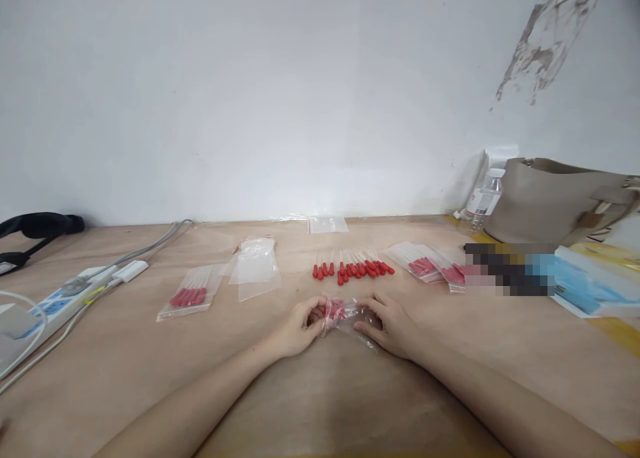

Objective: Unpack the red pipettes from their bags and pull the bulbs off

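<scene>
"One filled bag (pixel 188 297) lies toward the left of the bench (pixel 270 398); red heads show through its plastic, so I'd count that portion as finished."

"And just to the right of it?"

"A stack of flat bags (pixel 257 268), clear and overlapping; I see no red in them, so they look unused; how many there are I can't tell."

"Then the hands; what have they got?"

"The left hand (pixel 301 327) pinches the red-edged end of a clear bag (pixel 338 311) between thumb and fingers; that bag spans the space between the two hands, at the middle of the bench, with red heads already inside; I'd call this portion partway, since I can't make out whether its mouth is closed."

"What lies beyond it?"

"A flat bag (pixel 327 225) by the wall (pixel 280 111), with no red in it either; nearer, a loose row of red-headed sticks (pixel 353 271), thicker toward its right end; those remain unbagged, too crowded to count surely."

"And the right hand (pixel 395 326)?"

"Thumb and fingers curl about the bag's clear end; whether they grip it or merely steady the film, I can't tell."

"Anything done past that?"

"Yes; at least two more filled bags (pixel 424 266), side by side, the rightmost partly blurred out; I'd judge things well under way, with the loose row left."
</scene>
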Available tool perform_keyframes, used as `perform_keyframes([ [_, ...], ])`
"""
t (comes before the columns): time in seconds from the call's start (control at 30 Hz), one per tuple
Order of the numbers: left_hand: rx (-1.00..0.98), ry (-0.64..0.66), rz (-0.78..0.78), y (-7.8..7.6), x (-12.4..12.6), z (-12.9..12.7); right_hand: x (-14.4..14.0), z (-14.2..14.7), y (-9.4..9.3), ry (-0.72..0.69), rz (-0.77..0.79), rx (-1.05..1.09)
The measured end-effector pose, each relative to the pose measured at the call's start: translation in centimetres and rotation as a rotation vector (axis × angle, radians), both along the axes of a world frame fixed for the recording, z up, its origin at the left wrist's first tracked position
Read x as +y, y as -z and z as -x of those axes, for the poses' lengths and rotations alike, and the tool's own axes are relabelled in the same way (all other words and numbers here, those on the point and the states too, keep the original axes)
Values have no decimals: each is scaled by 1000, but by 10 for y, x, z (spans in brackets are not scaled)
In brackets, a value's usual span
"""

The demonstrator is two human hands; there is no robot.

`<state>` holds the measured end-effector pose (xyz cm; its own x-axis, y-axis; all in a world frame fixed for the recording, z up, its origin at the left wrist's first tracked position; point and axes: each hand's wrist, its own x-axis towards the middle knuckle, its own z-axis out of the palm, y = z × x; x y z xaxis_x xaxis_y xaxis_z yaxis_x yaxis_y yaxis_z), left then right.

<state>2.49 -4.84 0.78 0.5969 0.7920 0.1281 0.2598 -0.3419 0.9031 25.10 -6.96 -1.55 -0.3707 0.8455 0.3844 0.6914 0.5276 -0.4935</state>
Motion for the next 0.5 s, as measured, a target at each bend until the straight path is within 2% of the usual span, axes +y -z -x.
perform_keyframes([
  [0.1, -87, -11, 178, 3, 7, -1, 0, -1, -2, -38, 14, 6],
  [0.2, -122, -63, 222, 6, 10, -2, 0, -2, -5, -59, 29, 5],
  [0.27, -131, -50, 152, 7, 7, -1, 0, -2, -5, -62, 26, 8],
  [0.43, -18, -67, -188, 3, -2, 0, 0, -2, -3, -61, -8, 27],
  [0.5, -8, -84, -186, 1, -1, 0, 0, -2, -1, -54, -13, 25],
])
